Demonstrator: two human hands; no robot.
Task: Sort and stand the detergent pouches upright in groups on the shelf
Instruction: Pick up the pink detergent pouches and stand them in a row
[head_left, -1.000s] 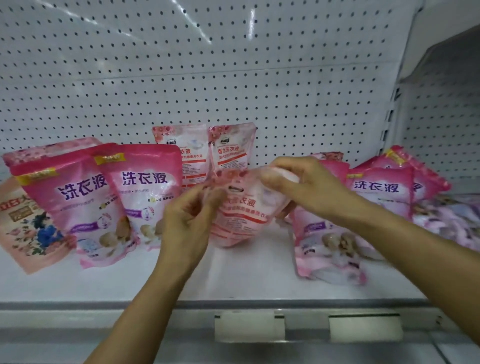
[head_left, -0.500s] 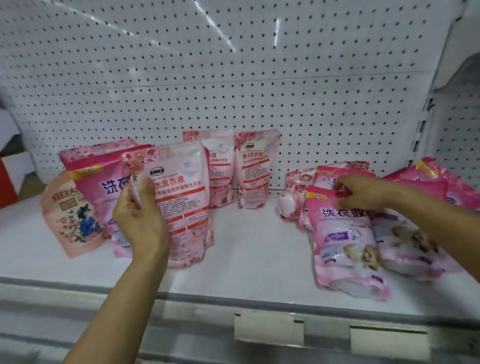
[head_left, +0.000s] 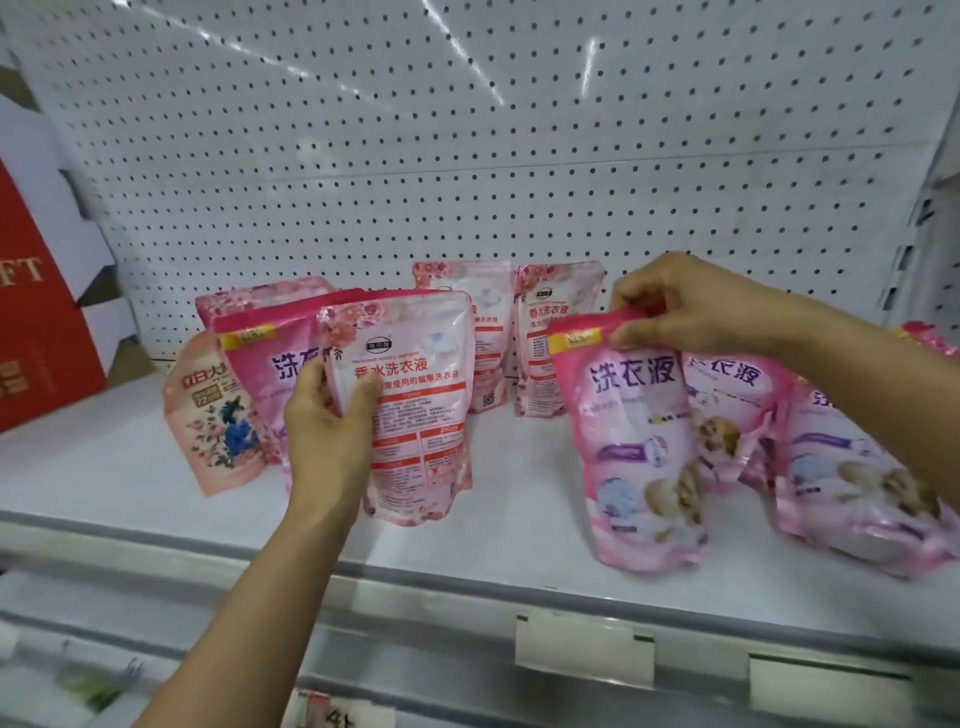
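Note:
My left hand (head_left: 332, 431) grips the left edge of a pale pink pouch with red text (head_left: 410, 400), held upright just above the white shelf (head_left: 519, 499). My right hand (head_left: 680, 306) pinches the top of a darker pink pouch with purple characters (head_left: 639, 441) and holds it upright at the shelf's front. Two more pale pink pouches (head_left: 556, 332) stand against the pegboard. Darker pink pouches (head_left: 254, 374) stand behind my left hand. Others (head_left: 857, 483) lie slumped at the right.
A peach floral pouch (head_left: 208, 426) leans at the far left. A red box (head_left: 36, 312) stands left of the shelf. The perforated back wall (head_left: 467, 156) closes the rear. Price-tag holders (head_left: 582, 649) line the shelf's front rail.
My right hand has lifted a darker pink pouch by its top and stood it upright. My left hand keeps the pale pink pouch, shifted slightly right. The camera moved closer.

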